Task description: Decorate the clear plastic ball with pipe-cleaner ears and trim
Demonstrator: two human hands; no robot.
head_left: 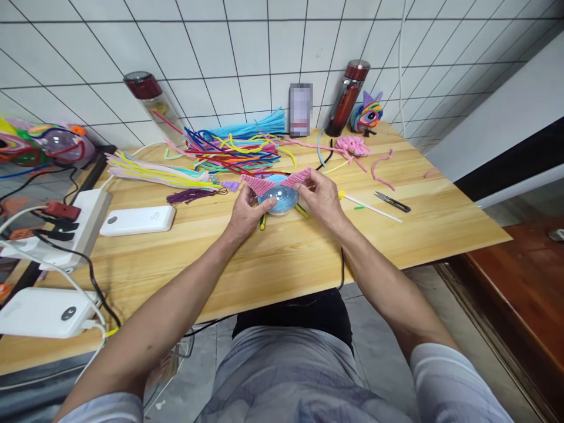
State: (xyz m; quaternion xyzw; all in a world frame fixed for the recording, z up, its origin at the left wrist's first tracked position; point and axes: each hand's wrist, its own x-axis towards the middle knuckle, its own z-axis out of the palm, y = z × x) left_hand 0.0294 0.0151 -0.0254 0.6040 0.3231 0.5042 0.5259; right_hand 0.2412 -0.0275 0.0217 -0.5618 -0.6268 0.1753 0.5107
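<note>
A clear dome or ball (285, 203) with blue pipe cleaner inside sits between my hands, just over the wooden table. My left hand (247, 212) is closed on a striped pink pipe-cleaner triangle (257, 185), its thumb resting against the clear dome. My right hand (325, 200) pinches a second pink triangle (298, 178) at the dome's upper right. Both triangles lean outward like ears. Behind the left one lies a small purple triangle (230, 185). Yellow-and-dark pieces (263, 222) show below the dome, partly hidden.
Bundles of coloured pipe cleaners (238, 150) lie behind my hands. To the right are thread snips (393, 201) and a white stick (374, 209). A finished-looking eared ball (369, 114), a red flask (348, 97) and a glass bottle (154, 103) stand along the wall. Power banks (137, 220) lie left.
</note>
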